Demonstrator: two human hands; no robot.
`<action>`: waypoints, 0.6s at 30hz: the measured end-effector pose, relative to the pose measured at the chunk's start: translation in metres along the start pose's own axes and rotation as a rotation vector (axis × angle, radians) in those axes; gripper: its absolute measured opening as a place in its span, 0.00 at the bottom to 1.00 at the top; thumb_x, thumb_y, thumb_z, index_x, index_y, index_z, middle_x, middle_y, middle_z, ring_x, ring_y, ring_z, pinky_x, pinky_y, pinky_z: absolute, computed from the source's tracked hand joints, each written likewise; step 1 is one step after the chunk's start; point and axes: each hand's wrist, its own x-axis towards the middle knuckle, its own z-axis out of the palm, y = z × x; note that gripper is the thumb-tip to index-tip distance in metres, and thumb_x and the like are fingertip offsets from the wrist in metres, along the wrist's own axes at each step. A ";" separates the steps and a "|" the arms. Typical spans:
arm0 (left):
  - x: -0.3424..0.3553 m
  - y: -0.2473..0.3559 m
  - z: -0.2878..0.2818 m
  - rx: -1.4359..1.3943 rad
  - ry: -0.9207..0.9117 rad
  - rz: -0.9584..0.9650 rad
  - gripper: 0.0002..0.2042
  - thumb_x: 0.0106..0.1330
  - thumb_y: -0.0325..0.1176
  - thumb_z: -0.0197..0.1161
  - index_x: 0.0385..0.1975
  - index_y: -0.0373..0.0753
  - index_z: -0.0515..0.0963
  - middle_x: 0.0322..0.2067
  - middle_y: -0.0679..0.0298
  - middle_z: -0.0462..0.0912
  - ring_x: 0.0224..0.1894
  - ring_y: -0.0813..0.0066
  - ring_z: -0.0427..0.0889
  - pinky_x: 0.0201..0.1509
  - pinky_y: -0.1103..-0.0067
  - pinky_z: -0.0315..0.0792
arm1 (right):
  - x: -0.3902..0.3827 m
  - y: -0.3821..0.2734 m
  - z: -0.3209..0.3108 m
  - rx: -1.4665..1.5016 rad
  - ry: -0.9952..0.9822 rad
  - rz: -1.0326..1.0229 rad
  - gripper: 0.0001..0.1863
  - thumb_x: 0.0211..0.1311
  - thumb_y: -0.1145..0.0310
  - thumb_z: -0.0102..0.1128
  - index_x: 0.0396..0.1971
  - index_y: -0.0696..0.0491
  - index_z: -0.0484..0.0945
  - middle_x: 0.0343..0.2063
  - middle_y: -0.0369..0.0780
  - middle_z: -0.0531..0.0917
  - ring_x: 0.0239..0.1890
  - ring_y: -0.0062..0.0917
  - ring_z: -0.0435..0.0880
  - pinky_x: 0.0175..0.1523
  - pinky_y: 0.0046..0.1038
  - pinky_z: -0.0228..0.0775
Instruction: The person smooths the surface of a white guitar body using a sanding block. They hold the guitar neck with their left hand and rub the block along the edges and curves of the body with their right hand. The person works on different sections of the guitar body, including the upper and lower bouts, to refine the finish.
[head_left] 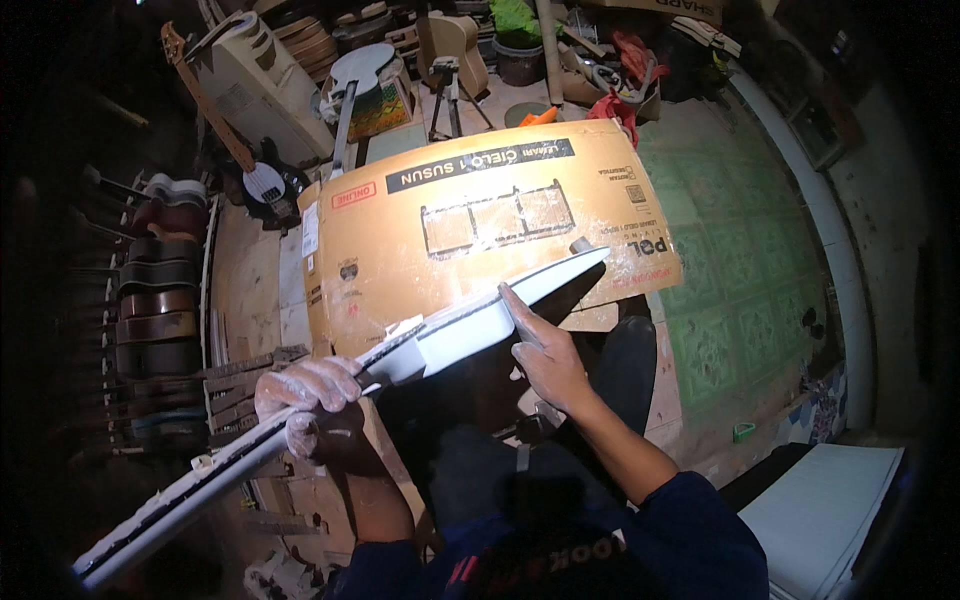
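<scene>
A white guitar [465, 338], seen nearly edge-on, slants across my lap. Its body points up to the right and its neck runs down to the lower left. A dark strip shows along the neck, with pale scraps stuck on its edge. My left hand [310, 392], coated in whitish dust, is wrapped round the neck close to the body. At the body's near side is my right hand [550, 362]; its index finger stretches along the body's edge, and the other fingers curl partly out of sight against it. A small round knob-like piece [581, 244] sits by the body's far end.
A large flattened cardboard sheet [390, 285] lies ahead on the floor. Several guitars stand in a rack [160, 300] at left. Farther off are a dark guitar [265, 185], a white round-bodied instrument [362, 66] and a small tripod [446, 70]. Green tiles [745, 260] cover the right floor.
</scene>
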 end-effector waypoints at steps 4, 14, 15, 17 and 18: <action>-0.003 0.001 0.007 0.054 0.045 0.009 0.08 0.66 0.34 0.61 0.35 0.37 0.72 0.25 0.55 0.80 0.30 0.57 0.81 0.46 0.56 0.75 | -0.016 -0.040 0.008 -0.366 -0.045 -0.241 0.37 0.50 0.86 0.46 0.66 0.53 0.68 0.70 0.48 0.63 0.60 0.40 0.77 0.49 0.28 0.79; -0.004 0.003 0.013 0.126 0.014 -0.003 0.09 0.64 0.35 0.61 0.33 0.38 0.71 0.22 0.57 0.78 0.27 0.59 0.80 0.43 0.57 0.75 | -0.036 -0.059 0.065 -0.535 -0.144 -0.263 0.39 0.54 0.81 0.52 0.69 0.48 0.60 0.69 0.44 0.64 0.42 0.42 0.85 0.45 0.36 0.80; -0.005 0.002 0.013 0.128 0.001 -0.014 0.09 0.64 0.35 0.61 0.33 0.38 0.71 0.22 0.57 0.78 0.27 0.59 0.80 0.42 0.57 0.75 | -0.041 -0.058 0.065 -0.516 -0.123 -0.275 0.39 0.55 0.81 0.52 0.70 0.47 0.60 0.69 0.43 0.64 0.42 0.43 0.85 0.45 0.37 0.80; -0.005 0.000 0.011 0.101 -0.006 -0.008 0.09 0.64 0.35 0.62 0.34 0.37 0.71 0.23 0.56 0.79 0.28 0.59 0.81 0.45 0.57 0.75 | -0.035 -0.054 0.065 -0.482 -0.094 -0.270 0.39 0.55 0.81 0.51 0.70 0.46 0.60 0.69 0.43 0.64 0.43 0.44 0.85 0.46 0.38 0.80; -0.006 0.001 0.014 0.078 0.025 0.002 0.09 0.64 0.33 0.63 0.36 0.37 0.71 0.25 0.55 0.80 0.31 0.58 0.82 0.47 0.56 0.75 | -0.020 -0.057 0.065 -0.458 -0.093 -0.246 0.39 0.55 0.81 0.51 0.70 0.45 0.60 0.69 0.43 0.63 0.44 0.44 0.85 0.47 0.38 0.80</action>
